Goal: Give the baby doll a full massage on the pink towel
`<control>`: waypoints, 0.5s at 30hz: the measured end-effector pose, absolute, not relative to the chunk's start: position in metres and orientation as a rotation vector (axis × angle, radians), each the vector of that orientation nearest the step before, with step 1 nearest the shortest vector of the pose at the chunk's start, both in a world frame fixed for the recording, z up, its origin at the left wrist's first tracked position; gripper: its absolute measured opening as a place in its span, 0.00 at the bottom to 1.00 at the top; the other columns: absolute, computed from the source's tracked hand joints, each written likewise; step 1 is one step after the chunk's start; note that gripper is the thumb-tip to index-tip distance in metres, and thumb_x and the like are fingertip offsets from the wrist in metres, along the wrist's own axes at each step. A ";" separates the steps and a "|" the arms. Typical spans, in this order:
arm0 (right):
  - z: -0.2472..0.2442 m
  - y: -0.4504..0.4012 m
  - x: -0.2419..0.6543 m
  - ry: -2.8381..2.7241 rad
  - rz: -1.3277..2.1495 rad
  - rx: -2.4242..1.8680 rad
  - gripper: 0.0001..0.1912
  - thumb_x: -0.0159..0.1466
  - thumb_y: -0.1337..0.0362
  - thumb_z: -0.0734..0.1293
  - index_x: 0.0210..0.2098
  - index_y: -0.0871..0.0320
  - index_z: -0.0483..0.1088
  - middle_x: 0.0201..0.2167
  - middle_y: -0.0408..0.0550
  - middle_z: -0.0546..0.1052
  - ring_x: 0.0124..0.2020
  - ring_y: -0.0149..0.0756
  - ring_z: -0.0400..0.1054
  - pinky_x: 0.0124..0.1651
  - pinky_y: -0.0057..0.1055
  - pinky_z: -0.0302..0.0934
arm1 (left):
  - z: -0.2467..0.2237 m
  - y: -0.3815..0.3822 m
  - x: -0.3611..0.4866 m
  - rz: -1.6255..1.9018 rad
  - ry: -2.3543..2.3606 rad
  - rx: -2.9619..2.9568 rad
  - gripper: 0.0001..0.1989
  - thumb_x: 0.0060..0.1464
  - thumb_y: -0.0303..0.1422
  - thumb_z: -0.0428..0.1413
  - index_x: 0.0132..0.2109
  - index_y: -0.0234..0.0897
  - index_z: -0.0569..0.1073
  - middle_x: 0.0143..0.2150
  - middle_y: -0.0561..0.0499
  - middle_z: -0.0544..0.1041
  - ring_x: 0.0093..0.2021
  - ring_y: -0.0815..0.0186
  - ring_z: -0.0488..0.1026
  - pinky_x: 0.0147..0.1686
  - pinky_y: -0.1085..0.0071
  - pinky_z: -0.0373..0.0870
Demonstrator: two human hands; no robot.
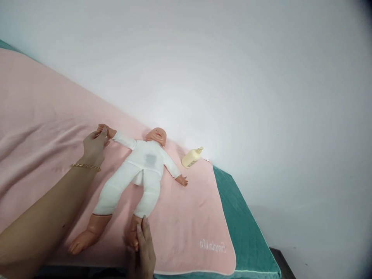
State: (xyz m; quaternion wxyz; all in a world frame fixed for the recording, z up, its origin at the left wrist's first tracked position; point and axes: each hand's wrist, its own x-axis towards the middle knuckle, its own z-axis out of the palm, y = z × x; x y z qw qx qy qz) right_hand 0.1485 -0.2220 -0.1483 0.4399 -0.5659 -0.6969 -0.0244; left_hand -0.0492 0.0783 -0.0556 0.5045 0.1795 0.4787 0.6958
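Observation:
A baby doll [147, 159] in a white cloth suit lies face up on a pink blanket [186, 224], arms and legs spread. My left hand [94, 147], with a gold chain bracelet [86, 166] at its wrist, pinches the doll's hand on the left side. At the near edge, my right hand [146, 250] is closed against the doll's foot [134, 232] and ankle on the right side; its thumb is hidden. The doll's other foot [90, 234] and other hand [181, 179] rest untouched on the blanket. A grey patch marks the suit's belly.
A pale yellow pump bottle [191, 158] stands tilted in view by the wall, right of the doll. White wall [261, 97] closes off the far side. Under the blanket, a teal cover [247, 224] shows along the right end, with a dark object [281, 263] beyond its corner.

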 end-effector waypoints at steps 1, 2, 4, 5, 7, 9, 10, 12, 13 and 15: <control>-0.146 -0.220 0.150 -1.732 -0.083 -1.401 0.26 0.70 0.64 0.59 0.67 0.48 0.58 0.63 0.52 0.67 0.62 0.47 0.64 0.57 0.43 0.68 | -0.054 0.078 -0.048 1.697 1.170 0.466 0.11 0.60 0.33 0.57 0.46 0.30 0.72 0.52 0.44 0.74 0.50 0.65 0.73 0.57 0.62 0.67; -0.143 -0.218 0.151 -1.731 -0.113 -1.396 0.26 0.70 0.63 0.59 0.67 0.49 0.57 0.63 0.52 0.67 0.62 0.47 0.64 0.57 0.42 0.69 | -0.052 0.076 -0.046 1.716 1.178 0.507 0.12 0.59 0.34 0.58 0.46 0.29 0.73 0.51 0.43 0.75 0.50 0.64 0.73 0.57 0.61 0.68; -0.135 -0.213 0.154 -1.729 -0.167 -1.395 0.26 0.71 0.63 0.58 0.68 0.51 0.55 0.63 0.52 0.67 0.61 0.45 0.64 0.56 0.40 0.69 | -0.045 0.072 -0.041 1.747 1.175 0.612 0.14 0.55 0.33 0.60 0.47 0.30 0.74 0.49 0.43 0.76 0.49 0.64 0.73 0.56 0.62 0.68; -0.129 -0.210 0.156 -1.725 -0.188 -1.403 0.26 0.71 0.63 0.58 0.68 0.52 0.54 0.63 0.53 0.67 0.61 0.44 0.64 0.55 0.38 0.70 | -0.042 0.069 -0.038 1.751 1.164 0.676 0.15 0.54 0.33 0.61 0.47 0.30 0.75 0.48 0.43 0.77 0.49 0.63 0.73 0.56 0.62 0.69; -0.118 -0.203 0.159 -1.708 -0.215 -1.436 0.27 0.71 0.64 0.57 0.69 0.54 0.51 0.63 0.54 0.66 0.61 0.43 0.64 0.55 0.36 0.70 | -0.034 0.062 -0.032 1.736 1.131 0.822 0.17 0.50 0.33 0.63 0.47 0.31 0.76 0.48 0.44 0.78 0.49 0.61 0.74 0.56 0.61 0.69; -0.107 -0.194 0.164 -1.690 -0.224 -1.479 0.28 0.72 0.65 0.56 0.70 0.54 0.49 0.64 0.53 0.65 0.62 0.42 0.64 0.55 0.35 0.70 | -0.029 0.054 -0.026 1.686 1.089 0.991 0.16 0.48 0.35 0.64 0.44 0.34 0.78 0.47 0.46 0.79 0.50 0.58 0.74 0.57 0.59 0.68; -0.102 -0.188 0.166 -1.686 -0.225 -1.489 0.28 0.72 0.66 0.56 0.70 0.54 0.49 0.65 0.53 0.64 0.62 0.41 0.63 0.56 0.36 0.69 | -0.028 0.051 -0.024 1.652 1.069 1.077 0.15 0.47 0.36 0.64 0.43 0.35 0.79 0.46 0.47 0.80 0.50 0.57 0.74 0.57 0.58 0.67; -0.093 -0.174 0.170 -1.715 -0.213 -1.463 0.29 0.71 0.67 0.56 0.70 0.52 0.48 0.65 0.51 0.63 0.64 0.41 0.61 0.58 0.39 0.67 | -0.028 0.047 -0.019 1.583 1.040 1.217 0.14 0.47 0.38 0.65 0.41 0.37 0.80 0.45 0.48 0.80 0.50 0.55 0.74 0.59 0.56 0.65; -0.088 -0.166 0.171 -1.739 -0.202 -1.433 0.30 0.71 0.68 0.56 0.70 0.51 0.47 0.66 0.51 0.63 0.65 0.42 0.60 0.60 0.41 0.66 | -0.030 0.046 -0.017 1.542 1.023 1.276 0.14 0.46 0.39 0.66 0.41 0.39 0.80 0.45 0.48 0.81 0.50 0.54 0.74 0.59 0.56 0.65; -0.078 -0.151 0.173 -1.770 -0.180 -1.387 0.31 0.71 0.68 0.56 0.71 0.50 0.45 0.66 0.50 0.62 0.65 0.42 0.58 0.61 0.43 0.64 | -0.033 0.046 -0.014 1.456 0.977 1.396 0.17 0.44 0.41 0.66 0.42 0.41 0.80 0.46 0.49 0.81 0.50 0.53 0.74 0.56 0.58 0.67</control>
